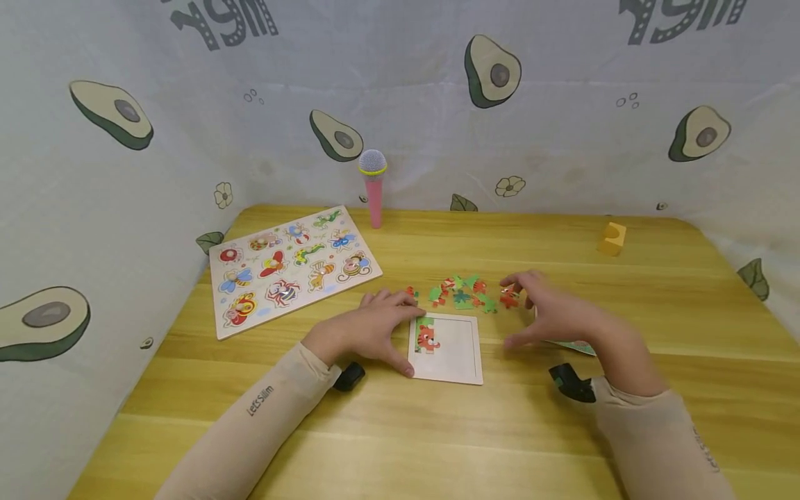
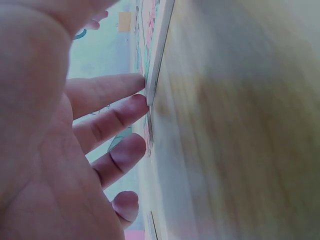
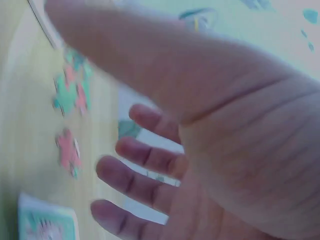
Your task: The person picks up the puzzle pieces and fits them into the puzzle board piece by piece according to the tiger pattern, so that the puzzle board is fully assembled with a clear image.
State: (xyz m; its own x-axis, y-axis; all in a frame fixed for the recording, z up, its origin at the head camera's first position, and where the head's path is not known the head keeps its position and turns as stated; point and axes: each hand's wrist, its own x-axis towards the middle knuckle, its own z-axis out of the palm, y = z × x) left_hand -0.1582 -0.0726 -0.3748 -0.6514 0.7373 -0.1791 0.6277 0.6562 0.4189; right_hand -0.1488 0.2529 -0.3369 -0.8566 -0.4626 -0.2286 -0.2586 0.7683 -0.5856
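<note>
A small square puzzle tray (image 1: 451, 351) lies on the table with joined pieces showing an orange animal's face (image 1: 428, 339) in its upper left corner. My left hand (image 1: 377, 326) spans the tray's left edge, thumb by the lower corner and index finger by the upper one. In the left wrist view its fingers extend loosely, the index fingertip (image 2: 135, 81) at the tray's edge. Beyond the tray lie several loose green and orange puzzle pieces (image 1: 462, 297). My right hand (image 1: 559, 316) is over the table right of the tray, holding nothing, near an orange piece (image 3: 68, 152).
A patterned card (image 3: 47, 225) lies partly beneath my right hand. At the back left is an insect peg puzzle board (image 1: 294, 271). A pink toy microphone (image 1: 373, 198) stands at the back edge, and a yellow block (image 1: 614, 239) sits back right. A printed curtain (image 1: 425, 139) hangs behind.
</note>
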